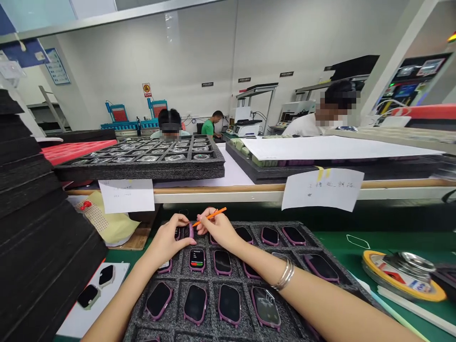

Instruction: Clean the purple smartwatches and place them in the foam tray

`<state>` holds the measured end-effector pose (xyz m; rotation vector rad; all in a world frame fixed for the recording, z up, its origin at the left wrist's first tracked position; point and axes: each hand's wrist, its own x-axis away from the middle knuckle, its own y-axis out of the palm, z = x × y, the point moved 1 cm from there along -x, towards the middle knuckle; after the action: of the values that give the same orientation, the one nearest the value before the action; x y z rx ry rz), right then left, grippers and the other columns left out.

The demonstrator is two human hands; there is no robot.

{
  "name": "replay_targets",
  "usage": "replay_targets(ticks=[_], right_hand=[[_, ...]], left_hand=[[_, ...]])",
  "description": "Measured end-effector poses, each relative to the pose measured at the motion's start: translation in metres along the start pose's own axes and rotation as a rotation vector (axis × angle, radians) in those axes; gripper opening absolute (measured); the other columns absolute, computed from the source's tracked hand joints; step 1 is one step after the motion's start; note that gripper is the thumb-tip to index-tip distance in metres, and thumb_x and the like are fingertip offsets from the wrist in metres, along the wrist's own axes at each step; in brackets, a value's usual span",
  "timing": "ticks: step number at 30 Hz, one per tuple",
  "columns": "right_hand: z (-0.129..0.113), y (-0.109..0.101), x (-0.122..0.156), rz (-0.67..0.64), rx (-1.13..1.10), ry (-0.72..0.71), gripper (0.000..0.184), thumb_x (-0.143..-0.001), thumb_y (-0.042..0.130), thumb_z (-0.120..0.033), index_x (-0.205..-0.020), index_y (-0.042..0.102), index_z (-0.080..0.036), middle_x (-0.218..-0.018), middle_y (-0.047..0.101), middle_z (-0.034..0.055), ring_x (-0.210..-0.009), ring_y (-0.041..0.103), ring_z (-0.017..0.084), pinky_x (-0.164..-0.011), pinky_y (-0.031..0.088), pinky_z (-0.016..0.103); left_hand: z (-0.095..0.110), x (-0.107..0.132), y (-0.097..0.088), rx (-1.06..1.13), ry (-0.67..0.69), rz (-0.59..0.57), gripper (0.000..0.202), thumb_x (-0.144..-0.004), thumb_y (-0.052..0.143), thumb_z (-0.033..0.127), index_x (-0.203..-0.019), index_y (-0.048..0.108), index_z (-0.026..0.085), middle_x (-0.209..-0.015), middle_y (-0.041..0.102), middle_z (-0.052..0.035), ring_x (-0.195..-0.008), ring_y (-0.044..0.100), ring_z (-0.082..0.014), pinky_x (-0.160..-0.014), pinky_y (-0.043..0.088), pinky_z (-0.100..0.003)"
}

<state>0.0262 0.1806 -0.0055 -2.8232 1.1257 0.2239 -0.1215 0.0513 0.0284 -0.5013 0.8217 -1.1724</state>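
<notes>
Orange stick (210, 216) slants down-left toward the left hand (167, 240), clamped by right-hand fingers (205, 223).

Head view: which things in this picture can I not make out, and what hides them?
Pink-framed smartwatch: mostly covered by the left hand and right hand, head view.
Thin orange stick: middle hidden by right-hand fingers, head view.
Lowest watches in the dark grey foam tray: cut off by the lower edge, head view.
White paper note: handwriting too blurred, head view.
</notes>
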Motion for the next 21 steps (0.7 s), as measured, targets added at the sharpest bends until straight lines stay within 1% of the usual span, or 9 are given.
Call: replay_targets(ticks=[5, 9, 11, 13, 14, 16, 17, 19, 21], right_hand=[[-0.004, 0.001, 0.003, -0.015, 0.02, -0.009, 0.025, -0.101, 0.062, -0.037, -0.111, 0.065, -0.014, -0.097, 0.069, 0.0033, -0.076, 0.067, 0.014, -0.07, 0.059, 0.031], [-0.006, 0.001, 0.005, -0.024, 0.052, -0.015, 0.024, -0.1, 0.063, -0.036, -0.109, 0.065, -0.014, -0.095, 0.069, 0.0029, -0.076, 0.067, 0.014, -0.07, 0.059, 0.031], [-0.009, 0.001, 0.006, -0.013, 0.061, -0.025, 0.024, -0.101, 0.062, -0.036, -0.109, 0.065, -0.014, -0.094, 0.069, 0.0026, -0.074, 0.067, 0.014, -0.069, 0.059, 0.031], [-0.014, 0.001, 0.007, 0.009, 0.067, -0.043, 0.024, -0.101, 0.062, -0.036, -0.108, 0.065, -0.013, -0.092, 0.068, 0.0021, -0.073, 0.067, 0.013, -0.068, 0.059, 0.03], [-0.017, 0.001, 0.008, 0.02, 0.07, -0.054, 0.023, -0.101, 0.062, -0.036, -0.107, 0.065, -0.013, -0.091, 0.068, 0.0018, -0.072, 0.066, 0.013, -0.068, 0.059, 0.03], [-0.023, 0.002, 0.012, 0.031, 0.072, -0.073, 0.022, -0.101, 0.062, -0.035, -0.104, 0.065, -0.013, -0.088, 0.068, 0.0009, -0.071, 0.066, 0.013, -0.067, 0.059, 0.03], [-0.026, 0.002, 0.014, 0.03, 0.07, -0.08, 0.022, -0.101, 0.062, -0.035, -0.103, 0.065, -0.013, -0.087, 0.067, 0.0004, -0.069, 0.066, 0.012, -0.067, 0.058, 0.029], [-0.031, 0.004, 0.02, 0.017, 0.059, -0.087, 0.022, -0.101, 0.062, -0.035, -0.101, 0.065, -0.014, -0.083, 0.067, -0.0006, -0.067, 0.065, 0.012, -0.066, 0.058, 0.029], [-0.031, 0.007, 0.027, -0.003, 0.038, -0.087, 0.024, -0.101, 0.061, -0.037, -0.1, 0.065, -0.014, -0.08, 0.066, -0.0015, -0.065, 0.064, 0.011, -0.064, 0.057, 0.028]], left_hand=[[-0.001, 0.0, 0.003, -0.003, 0.009, -0.006, 0.042, -0.079, 0.08, 0.036, -0.11, 0.053, 0.028, -0.116, 0.073, -0.0031, -0.115, 0.07, -0.027, -0.097, 0.054, -0.039], [-0.002, 0.0, 0.004, -0.035, 0.045, 0.014, 0.038, -0.081, 0.078, 0.037, -0.11, 0.055, 0.027, -0.115, 0.073, -0.0041, -0.112, 0.069, -0.027, -0.096, 0.053, -0.041], [0.0, 0.0, 0.001, -0.058, 0.09, 0.034, 0.032, -0.084, 0.075, 0.038, -0.109, 0.058, 0.026, -0.118, 0.071, -0.0059, -0.115, 0.066, -0.0277, -0.099, 0.05, -0.043], [0.008, 0.003, -0.003, -0.081, 0.15, 0.054, 0.02, -0.092, 0.065, 0.038, -0.106, 0.061, 0.024, -0.12, 0.068, -0.0082, -0.119, 0.062, -0.0276, -0.104, 0.046, -0.044], [0.014, 0.006, -0.005, -0.091, 0.185, 0.047, 0.015, -0.096, 0.06, 0.038, -0.102, 0.063, 0.024, -0.118, 0.069, -0.0084, -0.118, 0.061, -0.0268, -0.104, 0.045, -0.044], [0.028, 0.015, -0.005, -0.113, 0.261, -0.029, 0.021, -0.1, 0.053, 0.037, -0.092, 0.066, 0.024, -0.106, 0.071, -0.006, -0.109, 0.063, -0.0237, -0.101, 0.045, -0.041], [0.035, 0.02, -0.004, -0.126, 0.295, -0.09, 0.022, -0.1, 0.055, 0.039, -0.088, 0.068, 0.024, -0.1, 0.071, -0.0042, -0.103, 0.063, -0.0225, -0.099, 0.045, -0.039], [0.047, 0.03, -0.001, -0.163, 0.333, -0.193, 0.02, -0.094, 0.065, 0.044, -0.09, 0.071, 0.026, -0.101, 0.07, -0.0035, -0.102, 0.062, -0.0232, -0.098, 0.046, -0.039], [0.052, 0.038, 0.001, -0.208, 0.329, -0.233, 0.024, -0.088, 0.072, 0.049, -0.097, 0.072, 0.026, -0.105, 0.067, -0.0059, -0.105, 0.06, -0.0267, -0.097, 0.046, -0.043]])
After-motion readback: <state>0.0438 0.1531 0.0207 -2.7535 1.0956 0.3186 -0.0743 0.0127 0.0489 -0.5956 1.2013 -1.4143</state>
